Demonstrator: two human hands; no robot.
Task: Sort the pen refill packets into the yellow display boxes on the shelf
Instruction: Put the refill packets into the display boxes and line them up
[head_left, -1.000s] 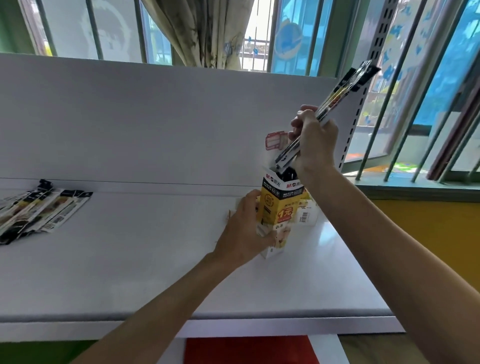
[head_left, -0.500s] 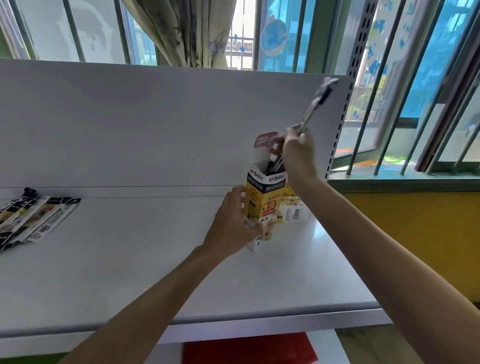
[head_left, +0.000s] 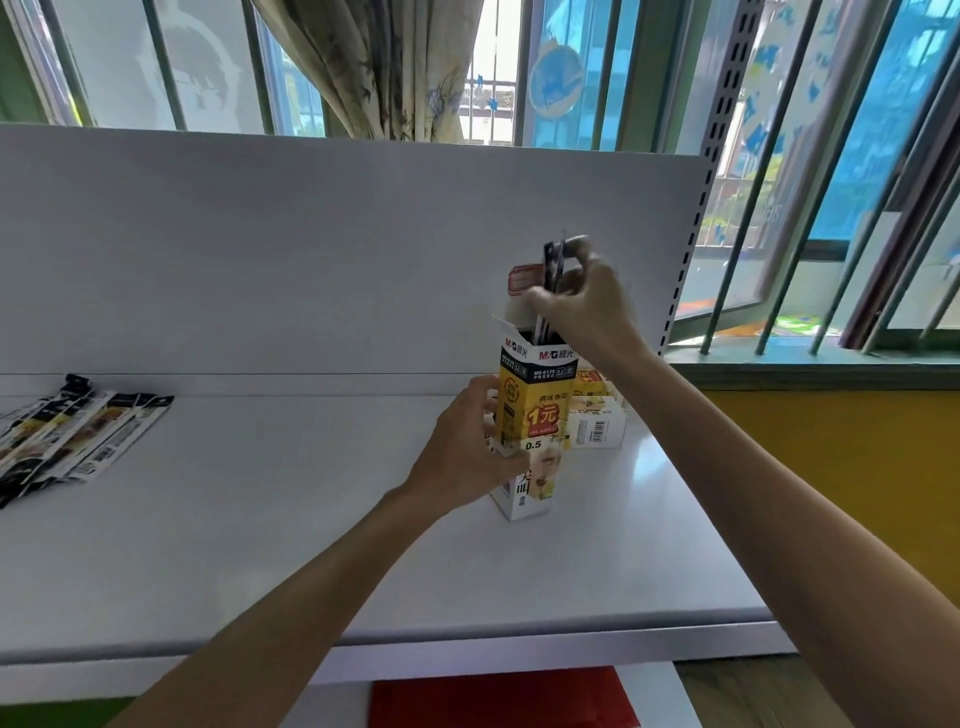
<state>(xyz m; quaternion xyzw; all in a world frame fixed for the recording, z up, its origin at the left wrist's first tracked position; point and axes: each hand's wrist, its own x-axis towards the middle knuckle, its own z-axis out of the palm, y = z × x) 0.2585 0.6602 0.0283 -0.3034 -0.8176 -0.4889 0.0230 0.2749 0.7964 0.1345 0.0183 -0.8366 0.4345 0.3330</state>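
Near the right edge of the shelf (head_left: 260, 545), the yellow display box (head_left: 535, 415) is gripped upright by the left hand (head_left: 467, 457); loosened, it could be tipped. Pen refill packets (head_left: 553, 260), pinched by the right hand (head_left: 587, 306), half inside, could be snagged on the rim.

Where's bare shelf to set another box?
Free: shelf between the loose packets at left and the left hand, plus the front strip. Crowded: right rear, with the yellow box, right hand and held packets over it, lying boxes behind.
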